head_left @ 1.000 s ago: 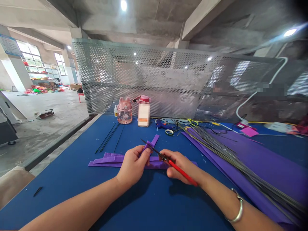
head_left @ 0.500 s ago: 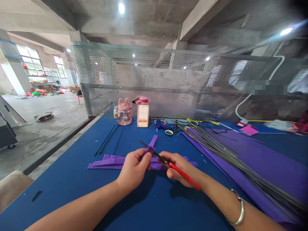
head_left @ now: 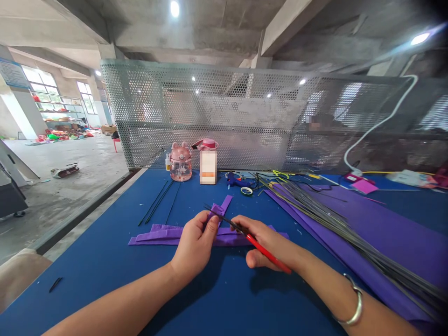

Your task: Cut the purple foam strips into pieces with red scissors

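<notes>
Right fingers (head_left: 248, 232) closed round red-handled scissors (head_left: 268, 253), left fingers (head_left: 205, 225) pinching a folded purple strip (head_left: 227, 203) at the blades! Flat strips (head_left: 157, 234) lie just beneath, bare blue counter (head_left: 210, 298) nearer; thin wires (head_left: 336, 228) fan out rightward.

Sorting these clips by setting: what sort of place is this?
Probably a craft workshop: scissors and purple strips at a blue worktable, bare concrete beams overhead, and cluttered shelves beyond.
</notes>
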Demonstrator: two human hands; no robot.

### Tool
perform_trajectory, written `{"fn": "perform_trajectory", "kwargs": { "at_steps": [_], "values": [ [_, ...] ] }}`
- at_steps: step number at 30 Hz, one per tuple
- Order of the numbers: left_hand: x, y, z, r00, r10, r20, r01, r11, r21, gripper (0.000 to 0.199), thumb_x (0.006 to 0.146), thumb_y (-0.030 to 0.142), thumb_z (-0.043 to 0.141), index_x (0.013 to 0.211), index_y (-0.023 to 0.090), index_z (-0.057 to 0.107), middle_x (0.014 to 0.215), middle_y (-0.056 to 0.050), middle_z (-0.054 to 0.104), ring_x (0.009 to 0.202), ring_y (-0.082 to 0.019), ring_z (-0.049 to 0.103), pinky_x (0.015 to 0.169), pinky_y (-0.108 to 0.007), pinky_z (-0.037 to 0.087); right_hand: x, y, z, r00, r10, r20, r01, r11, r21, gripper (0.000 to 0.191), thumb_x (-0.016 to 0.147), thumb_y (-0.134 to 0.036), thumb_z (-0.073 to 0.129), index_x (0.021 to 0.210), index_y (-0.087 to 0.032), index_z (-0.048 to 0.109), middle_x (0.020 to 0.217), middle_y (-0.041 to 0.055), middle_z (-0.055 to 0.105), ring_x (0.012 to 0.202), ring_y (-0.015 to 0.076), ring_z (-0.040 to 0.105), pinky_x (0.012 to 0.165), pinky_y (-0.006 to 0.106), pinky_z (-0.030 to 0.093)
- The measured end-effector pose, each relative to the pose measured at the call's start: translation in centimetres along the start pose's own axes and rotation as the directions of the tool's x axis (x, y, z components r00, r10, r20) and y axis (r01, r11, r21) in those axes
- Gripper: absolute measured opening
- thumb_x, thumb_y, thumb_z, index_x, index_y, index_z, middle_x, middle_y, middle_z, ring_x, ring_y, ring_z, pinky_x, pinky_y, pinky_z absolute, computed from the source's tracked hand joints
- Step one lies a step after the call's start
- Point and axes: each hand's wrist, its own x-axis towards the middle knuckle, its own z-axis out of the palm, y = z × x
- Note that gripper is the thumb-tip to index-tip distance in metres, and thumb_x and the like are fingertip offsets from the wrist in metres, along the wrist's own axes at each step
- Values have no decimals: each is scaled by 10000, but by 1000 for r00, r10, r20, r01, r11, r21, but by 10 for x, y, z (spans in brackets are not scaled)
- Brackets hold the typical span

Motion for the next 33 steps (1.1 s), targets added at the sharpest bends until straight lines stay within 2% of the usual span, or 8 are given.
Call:
{"fn": "perform_trajectory", "kwargs": {
  "at_steps": [6,12,15,18,22,27,33],
  "values": [
    [-2,7,-2,999,32,11,-33,996,85,286,863,409,477,779,159,590,637,42,444,560,-76,302,507,-190,273,-1,-3,-3,1000,12,-5,-12,1000,-15,746,618,-809,478,1015,-178,505,833,5,454,687,142,365,613,243,359],
    [-2,9,-2,999,1,46,-2,999,34,291,858,405,481,808,147,606,614,36,450,524,-69,285,473,-191,251,-2,0,-5,997,-5,80,-7,988,154,775,621,-830,437,1014,-164,495,867,21,466,720,148,383,645,251,378],
    [-2,9,-2,999,0,52,-2,999,32,295,857,403,483,803,143,610,591,45,414,517,-65,266,470,-189,245,-2,2,-4,996,-20,82,2,977,214,771,632,-819,443,1028,-159,499,891,29,462,745,152,395,679,260,390],
    [-2,8,-2,999,-3,54,1,999,33,298,856,406,484,795,141,607,578,51,386,513,-63,255,469,-189,242,-2,3,-1,998,-12,64,-1,978,208,725,660,-801,439,996,-161,505,840,14,439,693,133,354,616,238,360],
    [-1,6,-3,998,-7,59,4,999,45,301,858,409,482,811,142,612,572,54,372,507,-62,251,469,-191,240,-2,3,3,998,38,48,-47,976,215,672,680,-789,435,914,-163,502,721,-22,370,595,104,260,494,213,253],
    [0,5,-4,999,1,52,-4,999,49,306,855,412,483,759,144,594,553,58,360,495,-61,257,469,-193,242,-1,7,5,999,42,26,-46,977,208,651,697,-779,435,881,-158,509,658,-42,329,560,93,230,472,214,209],
    [2,3,-4,999,-5,47,4,1000,23,301,848,420,490,805,145,606,538,62,367,477,-58,260,459,-193,244,0,8,4,1000,-1,-9,2,991,134,535,777,-681,477,846,-151,510,647,-44,320,565,95,236,491,221,218]
  ]
}}
